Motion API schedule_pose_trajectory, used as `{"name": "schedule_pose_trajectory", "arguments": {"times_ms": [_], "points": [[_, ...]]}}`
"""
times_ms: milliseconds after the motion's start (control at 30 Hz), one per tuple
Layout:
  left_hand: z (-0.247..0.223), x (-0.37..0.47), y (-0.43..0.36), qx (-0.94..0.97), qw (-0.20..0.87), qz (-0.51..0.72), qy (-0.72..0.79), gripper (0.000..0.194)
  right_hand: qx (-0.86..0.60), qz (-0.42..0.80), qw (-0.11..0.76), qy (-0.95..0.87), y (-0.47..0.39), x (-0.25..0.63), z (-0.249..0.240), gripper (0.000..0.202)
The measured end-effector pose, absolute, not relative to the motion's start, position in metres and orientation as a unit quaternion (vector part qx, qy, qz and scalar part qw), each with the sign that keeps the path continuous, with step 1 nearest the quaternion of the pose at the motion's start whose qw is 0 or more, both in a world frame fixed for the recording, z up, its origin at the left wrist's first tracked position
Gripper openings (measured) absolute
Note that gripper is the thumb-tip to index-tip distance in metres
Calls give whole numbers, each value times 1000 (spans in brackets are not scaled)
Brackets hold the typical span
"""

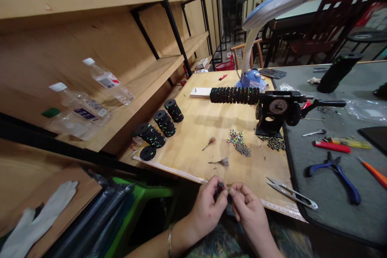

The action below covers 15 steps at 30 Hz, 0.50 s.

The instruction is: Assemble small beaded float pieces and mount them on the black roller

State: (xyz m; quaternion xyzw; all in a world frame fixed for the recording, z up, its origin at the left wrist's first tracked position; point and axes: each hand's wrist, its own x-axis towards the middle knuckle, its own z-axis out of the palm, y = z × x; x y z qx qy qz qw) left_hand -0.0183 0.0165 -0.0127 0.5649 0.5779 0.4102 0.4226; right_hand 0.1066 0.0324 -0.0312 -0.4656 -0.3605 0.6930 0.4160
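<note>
My left hand is at the table's front edge, its fingers pinched round a small dark thing that I cannot make out. Close beside it, my right hand has thumb and forefinger pressed together; what they hold is too small to name. Beyond my hands lie a grey feathery tuft, an orange-tipped tuft, a pile of coloured beads and small grey pieces. Silver thread snips rest to the right of my right hand.
A black winding device holds a row of black spools under a lamp. More black spools stand at left. Pliers and a red lighter lie on the grey mat. Bottles occupy the shelf.
</note>
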Motion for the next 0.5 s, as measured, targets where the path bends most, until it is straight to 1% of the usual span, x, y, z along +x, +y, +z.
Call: {"name": "schedule_pose_trajectory", "arguments": {"times_ms": [200,500], "points": [[-12,-18,17,578,404,399,586,8,-463,693,422,-358,33,107,-30,52],[-12,-16,17,600,371,372,603,9,-466,690,422,-359,31,106,-35,52]]}}
